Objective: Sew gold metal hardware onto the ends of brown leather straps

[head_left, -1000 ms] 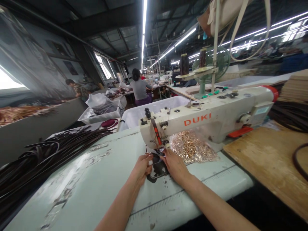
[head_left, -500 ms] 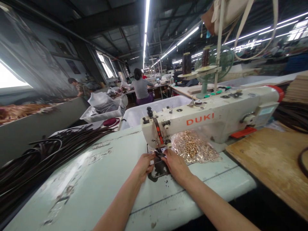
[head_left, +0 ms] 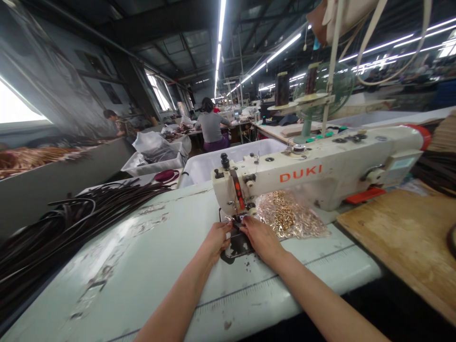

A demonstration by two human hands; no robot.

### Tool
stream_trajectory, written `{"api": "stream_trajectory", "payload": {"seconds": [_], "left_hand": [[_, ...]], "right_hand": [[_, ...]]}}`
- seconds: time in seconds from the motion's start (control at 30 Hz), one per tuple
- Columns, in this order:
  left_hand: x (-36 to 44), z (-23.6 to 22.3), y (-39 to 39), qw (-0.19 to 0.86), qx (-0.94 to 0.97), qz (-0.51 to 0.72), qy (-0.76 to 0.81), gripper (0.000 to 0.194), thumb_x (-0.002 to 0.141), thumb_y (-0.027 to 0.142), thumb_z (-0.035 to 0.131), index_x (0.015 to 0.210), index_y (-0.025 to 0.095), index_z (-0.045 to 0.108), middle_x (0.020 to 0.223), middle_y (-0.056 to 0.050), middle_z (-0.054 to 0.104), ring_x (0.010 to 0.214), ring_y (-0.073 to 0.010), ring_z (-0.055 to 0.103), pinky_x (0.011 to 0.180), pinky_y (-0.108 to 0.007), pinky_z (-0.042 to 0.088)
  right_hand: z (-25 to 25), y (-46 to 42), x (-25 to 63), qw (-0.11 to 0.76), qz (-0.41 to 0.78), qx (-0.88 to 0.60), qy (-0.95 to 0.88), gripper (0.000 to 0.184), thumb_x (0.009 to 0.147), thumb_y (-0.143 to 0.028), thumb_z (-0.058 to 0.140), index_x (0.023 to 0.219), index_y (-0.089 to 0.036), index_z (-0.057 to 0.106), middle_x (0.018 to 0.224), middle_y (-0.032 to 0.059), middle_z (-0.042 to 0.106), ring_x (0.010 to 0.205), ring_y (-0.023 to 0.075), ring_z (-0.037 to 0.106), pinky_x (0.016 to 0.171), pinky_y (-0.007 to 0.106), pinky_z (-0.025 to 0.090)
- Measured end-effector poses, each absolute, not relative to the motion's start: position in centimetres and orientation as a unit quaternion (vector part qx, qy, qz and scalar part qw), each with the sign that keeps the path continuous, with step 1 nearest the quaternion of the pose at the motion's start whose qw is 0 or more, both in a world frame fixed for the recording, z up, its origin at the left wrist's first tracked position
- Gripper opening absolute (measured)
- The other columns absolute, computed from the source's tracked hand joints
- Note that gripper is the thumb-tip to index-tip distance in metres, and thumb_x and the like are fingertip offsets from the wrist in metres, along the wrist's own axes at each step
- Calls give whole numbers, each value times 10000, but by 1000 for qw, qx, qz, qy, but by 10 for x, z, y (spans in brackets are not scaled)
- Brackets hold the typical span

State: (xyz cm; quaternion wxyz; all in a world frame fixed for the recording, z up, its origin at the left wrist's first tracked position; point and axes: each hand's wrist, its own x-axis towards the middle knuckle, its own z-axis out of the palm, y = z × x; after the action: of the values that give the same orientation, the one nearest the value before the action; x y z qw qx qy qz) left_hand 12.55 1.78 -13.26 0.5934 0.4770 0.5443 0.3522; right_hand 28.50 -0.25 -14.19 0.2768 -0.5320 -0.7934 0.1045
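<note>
A white sewing machine [head_left: 302, 173] marked DUKI stands on a pale green table [head_left: 160, 251]. My left hand [head_left: 218, 237] is closed just left of the presser foot, with something white around one finger. My right hand [head_left: 260, 235] is closed on the other side, fingertips bent down. Between them, under the needle area, both pinch a small dark strip [head_left: 237, 223], mostly hidden by the fingers. A bit of shiny metal shows near the left fingertips. Right behind my right hand lies a clear plastic bag of gold-coloured metal clasps [head_left: 285, 216].
Long dark strips [head_left: 71, 223] are heaped along the table's left side. A maroon roll [head_left: 166, 175] and a white bin [head_left: 199, 164] are behind. On the right is a wooden board [head_left: 395, 232]. Thread spools [head_left: 282, 90] stand above the machine. A co-worker [head_left: 213, 126] sits farther back.
The view has shifted slightly, so the machine appears a little farther right. Both hands stay at the presser foot with the dark strip, their fingers slightly closer to the needle.
</note>
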Motion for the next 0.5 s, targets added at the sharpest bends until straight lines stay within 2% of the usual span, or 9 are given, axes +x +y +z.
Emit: {"api": "stream_trajectory", "payload": {"seconds": [0.1, 0.23, 0.33, 0.43, 0.5], "left_hand": [[126, -134, 17, 581, 489, 357, 544, 302, 950, 377, 474, 786, 131, 537, 525, 100, 360, 348, -22, 244, 319, -155, 210], [126, -133, 15, 562, 518, 357, 536, 334, 942, 418, 452, 776, 140, 533, 493, 110, 301, 346, -31, 192, 337, -179, 151], [122, -125, 6, 550, 565, 345, 509, 329, 898, 435, 471, 854, 130, 588, 476, 111, 305, 361, -39, 187, 375, -196, 136], [111, -109, -14, 548, 633, 292, 463, 210, 784, 316, 617, 872, 135, 678, 508, 67, 464, 425, -59, 339, 434, -198, 244], [102, -99, -27, 526, 703, 234, 418, 156, 737, 172, 619, 850, 179, 726, 646, 23, 614, 559, -100, 493, 536, -211, 348]], "right_hand": [[-141, -3, 287, 298, 125, -533, -782, 174, 972, -243, 382, 1074, -185, 510, 1037, 71, 600, 893, 211, 585, 751, 287, 403], [-134, -14, 298, 327, 161, -541, -758, 266, 1000, -271, 282, 1079, -138, 498, 1020, 100, 587, 927, 204, 559, 808, 307, 391], [-123, -29, 318, 299, 216, -492, -789, 229, 962, -339, 417, 939, -165, 564, 849, 22, 602, 789, 153, 561, 717, 245, 405], [-107, -40, 346, 207, 310, -421, -827, 257, 817, -450, 631, 818, -193, 622, 670, -47, 538, 611, 105, 500, 528, 188, 330], [-96, -40, 362, 159, 305, -442, -828, 307, 810, -492, 622, 779, -188, 647, 613, -44, 512, 564, 101, 470, 493, 199, 270]]}}
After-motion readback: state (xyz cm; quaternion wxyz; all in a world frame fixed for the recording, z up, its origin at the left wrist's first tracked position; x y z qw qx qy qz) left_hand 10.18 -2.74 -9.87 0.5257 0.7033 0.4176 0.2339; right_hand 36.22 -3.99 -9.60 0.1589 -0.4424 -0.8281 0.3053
